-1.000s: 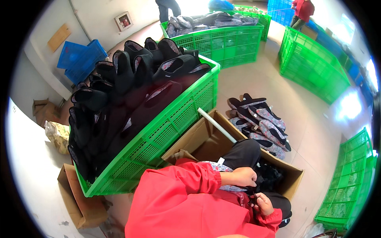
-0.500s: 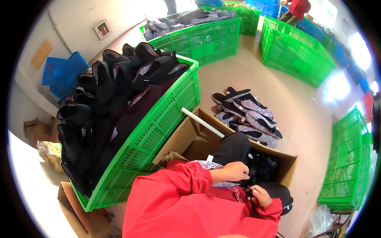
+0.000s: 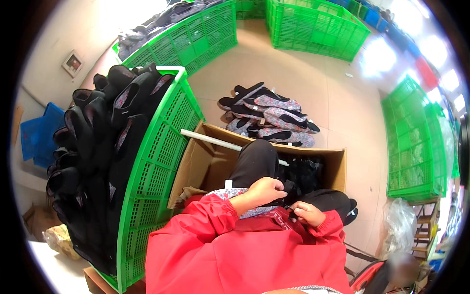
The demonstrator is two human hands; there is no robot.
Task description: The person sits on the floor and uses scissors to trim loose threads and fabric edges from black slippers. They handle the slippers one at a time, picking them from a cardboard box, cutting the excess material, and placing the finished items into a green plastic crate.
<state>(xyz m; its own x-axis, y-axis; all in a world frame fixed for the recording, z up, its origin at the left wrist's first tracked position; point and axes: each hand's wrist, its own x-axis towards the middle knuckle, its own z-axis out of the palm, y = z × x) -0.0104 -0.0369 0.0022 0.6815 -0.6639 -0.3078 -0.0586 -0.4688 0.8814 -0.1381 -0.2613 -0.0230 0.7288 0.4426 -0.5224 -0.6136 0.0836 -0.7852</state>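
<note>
My left hand (image 3: 267, 191) is closed in a pinch above my lap, at the edge of some black material; what its fingertips hold is too small to make out. Just right of it, my right hand (image 3: 308, 214) is closed on a small dark tool (image 3: 291, 208), whose kind I cannot tell. Under my left wrist lies a floral-patterned shoe or fabric piece (image 3: 254, 212), mostly covered, with a white tag (image 3: 228, 184) sticking up. Between my knees, an open cardboard box (image 3: 334, 169) holds a heap of black pieces (image 3: 303, 171).
At my left stands a green crate (image 3: 147, 196) piled with black slip-on shoes (image 3: 93, 132). Floral-soled black shoes (image 3: 274, 117) lie heaped on the floor beyond the box, which a white rod (image 3: 210, 139) crosses. More green crates (image 3: 316, 29) stand farther off, others (image 3: 411, 142) at right.
The head view has shifted to the right, so the surroundings sit farther left and higher. My hands stay close together over my lap, both still closed.
</note>
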